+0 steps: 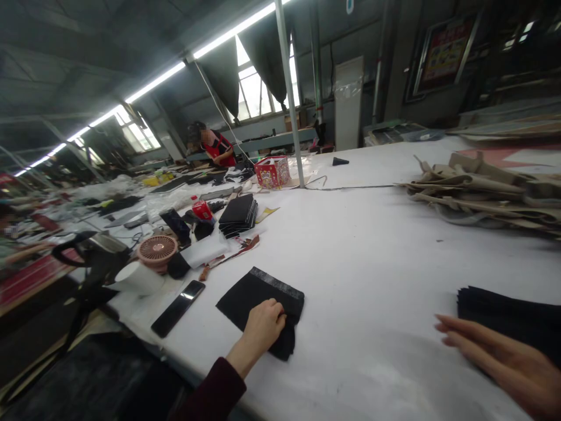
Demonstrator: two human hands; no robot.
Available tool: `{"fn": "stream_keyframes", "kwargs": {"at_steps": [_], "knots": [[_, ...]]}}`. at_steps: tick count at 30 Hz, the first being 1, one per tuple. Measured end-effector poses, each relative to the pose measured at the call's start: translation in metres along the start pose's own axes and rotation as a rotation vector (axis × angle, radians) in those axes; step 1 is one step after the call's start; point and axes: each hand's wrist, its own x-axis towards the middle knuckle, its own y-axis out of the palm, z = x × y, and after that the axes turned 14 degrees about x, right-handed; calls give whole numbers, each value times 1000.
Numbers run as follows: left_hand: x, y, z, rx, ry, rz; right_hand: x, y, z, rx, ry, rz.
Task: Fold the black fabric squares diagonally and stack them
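My left hand (263,323) rests on a small folded black fabric piece (256,292) near the front edge of the white table (363,251); its fingers curl round the near corner of the cloth. My right hand (495,354) lies flat on the table at the right, fingers stretched out and pointing left, holding nothing. Just behind it sits a stack of black fabric pieces (512,316), touching or nearly touching the hand.
A black phone (177,307), a tape roll (135,278), a pink fan (156,250), a red can (201,208) and a black fabric stack (239,213) lie at left. Beige fabric (482,190) is piled at right. A pole (290,93) stands mid-table. A person (217,146) works far back.
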Motion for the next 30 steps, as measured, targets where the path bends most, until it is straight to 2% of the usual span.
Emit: {"fn": "stream_keyframes", "kwargs": {"at_steps": [2, 6, 8, 11, 14, 21, 27, 30], "knots": [[1, -2, -1, 13, 35, 12, -4, 49, 26, 64, 41, 193], [4, -6, 5, 14, 84, 14, -12, 148, 69, 155, -83, 484], [6, -6, 8, 4, 107, 4, -11, 185, 78, 174, -145, 564], [8, -3, 6, -6, 160, -9, -4, 218, 76, 125, -239, 596], [11, 1, 3, -18, 207, -15, 3, 232, 70, 70, -281, 577], [26, 5, 19, -132, 212, -1, 7, 235, 65, 93, -327, 532], [42, 2, 32, -272, 245, 79, 9, 250, 64, -13, -526, 552], [47, 1, 35, -330, 263, 118, 12, 256, 66, -43, -571, 540]]}}
